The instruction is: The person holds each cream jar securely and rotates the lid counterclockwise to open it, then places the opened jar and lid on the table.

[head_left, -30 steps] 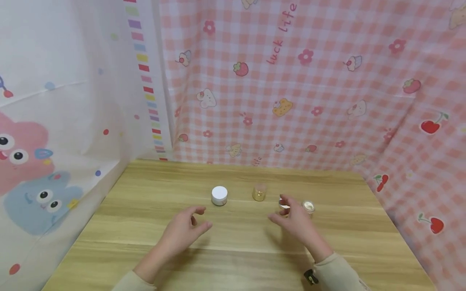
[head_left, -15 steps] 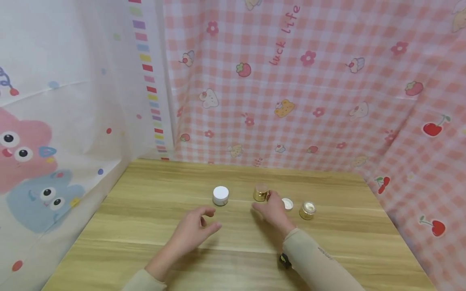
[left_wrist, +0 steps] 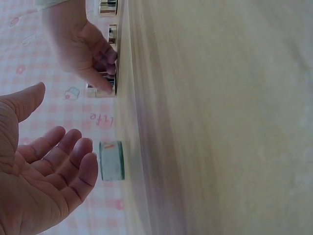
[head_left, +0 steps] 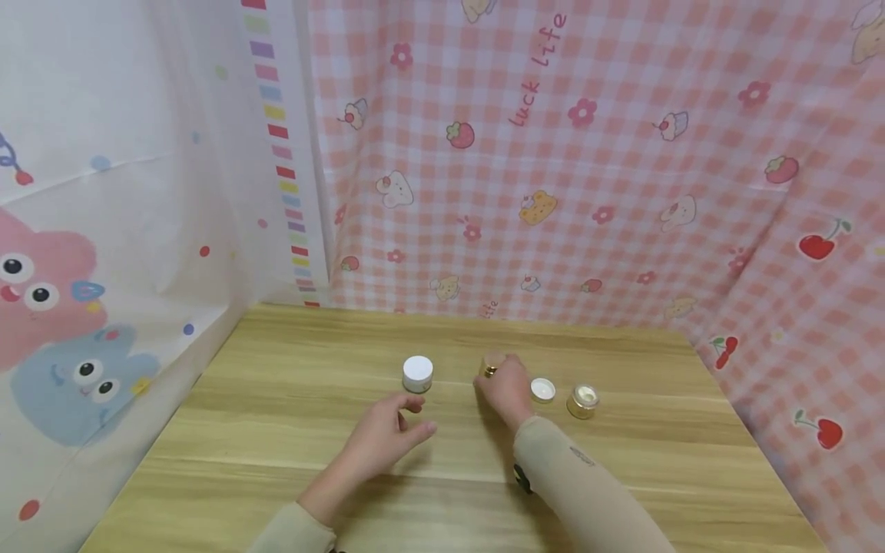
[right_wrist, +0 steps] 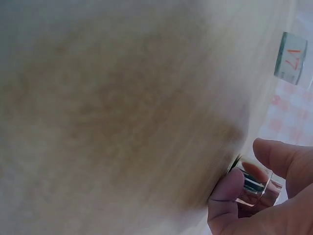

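Note:
In the head view my right hand (head_left: 508, 390) is at a small gold jar (head_left: 491, 364) on the wooden table, partly covering it. The right wrist view shows the thumb and fingers (right_wrist: 227, 188) round the shiny gold jar (right_wrist: 254, 182). My left hand (head_left: 384, 432) hovers over the table with relaxed, parted fingers and holds nothing. Just beyond it stands a jar with a white lid (head_left: 418, 374). In the left wrist view that jar's pale, green-edged side (left_wrist: 112, 160) shows beside the left fingertips.
A white lid (head_left: 542, 390), inner side up, lies just right of my right hand. Farther right stands an uncovered gold jar (head_left: 583, 402) with pale contents. A pink checked cloth (head_left: 539, 153) hangs behind the table, and a white printed cloth (head_left: 173, 192) at the left.
My right hand has moved left from over the white lid to the gold jar and closed round it. The left hand has drifted slightly right.

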Available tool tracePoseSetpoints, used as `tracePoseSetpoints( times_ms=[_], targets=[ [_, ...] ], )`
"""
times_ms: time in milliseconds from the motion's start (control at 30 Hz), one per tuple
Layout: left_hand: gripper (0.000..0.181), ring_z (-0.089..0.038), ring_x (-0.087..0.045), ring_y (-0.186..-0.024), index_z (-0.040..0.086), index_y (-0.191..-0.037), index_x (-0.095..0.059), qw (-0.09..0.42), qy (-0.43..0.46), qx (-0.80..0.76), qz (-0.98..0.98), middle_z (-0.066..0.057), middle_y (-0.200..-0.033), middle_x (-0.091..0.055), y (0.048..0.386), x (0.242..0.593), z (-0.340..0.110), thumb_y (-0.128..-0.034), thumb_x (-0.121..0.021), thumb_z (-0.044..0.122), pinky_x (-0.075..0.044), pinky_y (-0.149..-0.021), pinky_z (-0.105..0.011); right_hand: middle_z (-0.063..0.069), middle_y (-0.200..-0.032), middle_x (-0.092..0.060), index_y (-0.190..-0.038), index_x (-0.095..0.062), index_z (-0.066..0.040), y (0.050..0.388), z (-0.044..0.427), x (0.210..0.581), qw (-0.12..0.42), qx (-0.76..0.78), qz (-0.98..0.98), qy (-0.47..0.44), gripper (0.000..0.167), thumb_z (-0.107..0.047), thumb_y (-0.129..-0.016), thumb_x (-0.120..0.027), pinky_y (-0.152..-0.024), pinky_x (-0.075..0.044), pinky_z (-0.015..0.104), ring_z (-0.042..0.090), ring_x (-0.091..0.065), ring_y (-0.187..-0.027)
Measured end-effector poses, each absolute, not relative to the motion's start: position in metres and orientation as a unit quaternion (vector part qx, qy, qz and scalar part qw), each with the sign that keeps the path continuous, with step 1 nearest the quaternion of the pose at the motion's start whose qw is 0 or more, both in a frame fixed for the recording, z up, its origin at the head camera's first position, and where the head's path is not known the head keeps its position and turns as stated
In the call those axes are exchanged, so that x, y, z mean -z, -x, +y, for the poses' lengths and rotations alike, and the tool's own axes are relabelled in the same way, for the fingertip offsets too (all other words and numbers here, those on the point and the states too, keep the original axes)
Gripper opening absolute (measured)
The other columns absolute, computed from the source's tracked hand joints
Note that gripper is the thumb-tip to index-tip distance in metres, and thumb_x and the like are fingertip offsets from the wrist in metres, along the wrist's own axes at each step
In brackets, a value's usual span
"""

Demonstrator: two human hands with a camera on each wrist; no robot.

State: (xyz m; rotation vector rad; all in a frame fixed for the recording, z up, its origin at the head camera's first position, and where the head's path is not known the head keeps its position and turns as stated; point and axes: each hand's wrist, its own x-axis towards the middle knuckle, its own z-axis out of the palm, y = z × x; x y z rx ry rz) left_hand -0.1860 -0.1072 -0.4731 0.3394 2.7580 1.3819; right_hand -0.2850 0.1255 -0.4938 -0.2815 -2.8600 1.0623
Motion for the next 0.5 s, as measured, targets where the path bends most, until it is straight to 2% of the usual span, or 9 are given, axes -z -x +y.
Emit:
tracePoseSetpoints(
  times_ms=[200, 400, 500],
  targets=[
    [0.051, -0.017, -0.061, -0.09, 0.004, -0.129, -0.071, 0.018, -0.112, -0.444, 0.889, -0.012, -0.126, -0.075, 0.1857, 0.4726, -0.1057, -0.0944, -0.082, 0.04, -0.051, -0.07, -0.028, 0.031, -0.12, -0.07, -0.126, -0.057, 0.013, 0.2882, 0.1232, 0.4952, 0.048, -0.334, -0.936, 0.104, 0.062, -0.024, -0.086, -0.085, -0.101, -0.059, 0.055, 0.046, -0.069, -0.116],
    [0.052, -0.014, -0.06, -0.088, 0.004, -0.13, -0.07, 0.014, -0.114, -0.444, 0.889, -0.012, -0.126, -0.075, 0.1852, 0.4712, -0.1052, -0.0936, -0.082, 0.04, -0.05, -0.069, -0.026, 0.032, -0.122, -0.069, -0.134, -0.053, 0.015, 0.2852, 0.1245, 0.4932, 0.038, -0.352, -0.93, 0.098, 0.066, -0.023, -0.088, -0.082, -0.099, -0.059, 0.055, 0.046, -0.069, -0.115],
    [0.052, -0.013, -0.059, -0.088, 0.004, -0.13, -0.07, 0.013, -0.112, -0.443, 0.889, -0.012, -0.126, -0.075, 0.1842, 0.4701, -0.1056, -0.0939, -0.082, 0.039, -0.05, -0.068, -0.026, 0.029, -0.123, -0.07, -0.136, -0.053, 0.011, 0.2802, 0.1253, 0.4893, 0.03, -0.37, -0.924, 0.094, 0.064, -0.023, -0.088, -0.079, -0.098, -0.059, 0.054, 0.042, -0.07, -0.114]
  ],
)
